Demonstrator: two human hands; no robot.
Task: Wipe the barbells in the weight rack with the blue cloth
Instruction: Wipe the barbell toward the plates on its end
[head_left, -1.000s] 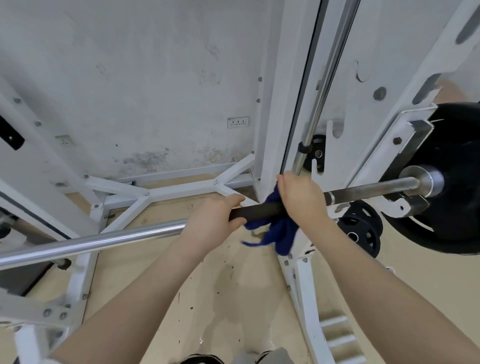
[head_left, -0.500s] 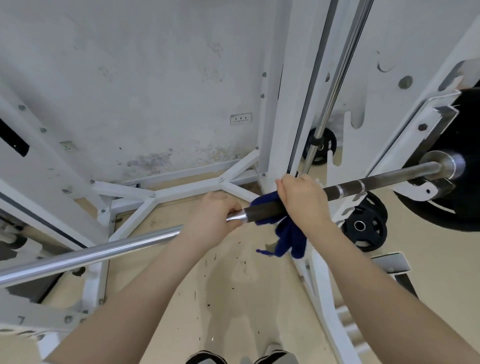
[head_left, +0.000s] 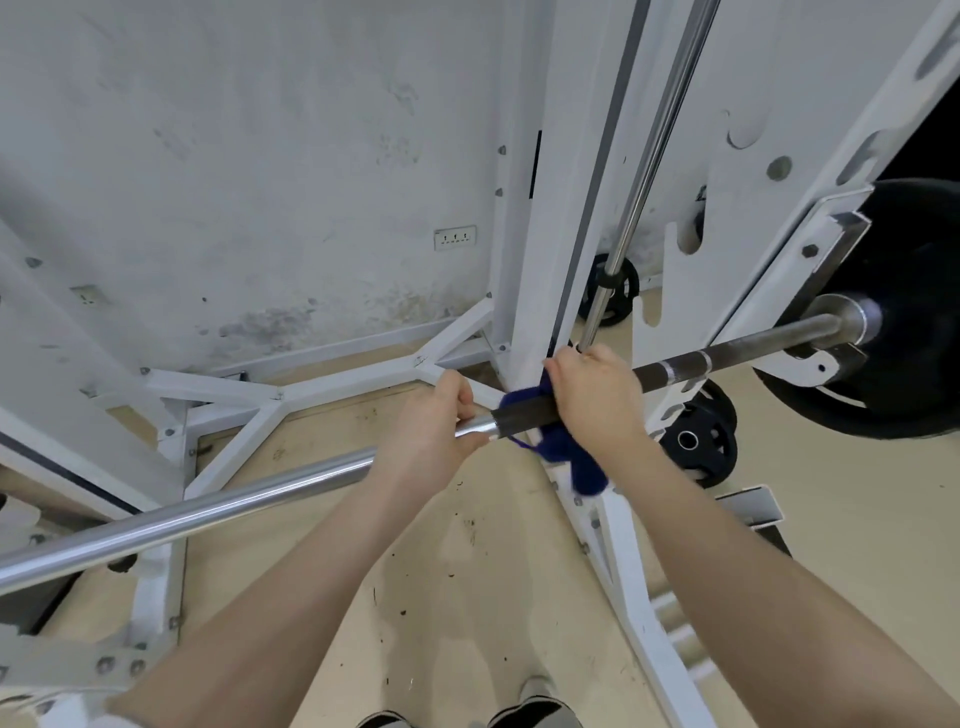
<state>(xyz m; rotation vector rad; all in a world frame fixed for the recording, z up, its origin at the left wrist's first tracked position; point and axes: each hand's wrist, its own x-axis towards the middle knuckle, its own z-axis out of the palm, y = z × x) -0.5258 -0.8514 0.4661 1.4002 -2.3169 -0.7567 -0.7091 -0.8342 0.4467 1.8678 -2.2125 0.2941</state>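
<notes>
A long steel barbell (head_left: 218, 506) runs across the view from lower left to upper right, resting in the white weight rack (head_left: 550, 218). My left hand (head_left: 428, 434) grips its shiny part bare. Just to the right, my right hand (head_left: 597, 400) is closed around the dark knurled section with the blue cloth (head_left: 558, 449) wrapped under it; a loose end of the cloth hangs below the bar. A big black plate (head_left: 914, 332) sits on the bar's right sleeve.
A chrome guide rod (head_left: 649, 150) rises just behind my right hand. Two smaller black plates (head_left: 698, 441) are stored low on the rack at the right. White base struts (head_left: 332, 387) cross the beige floor below. A stained wall stands behind.
My right hand with the cloth has slid a little to the right along the dark part of the bar. The left hand now grips the chrome part, leaving a short stretch of bar bare between the hands.
</notes>
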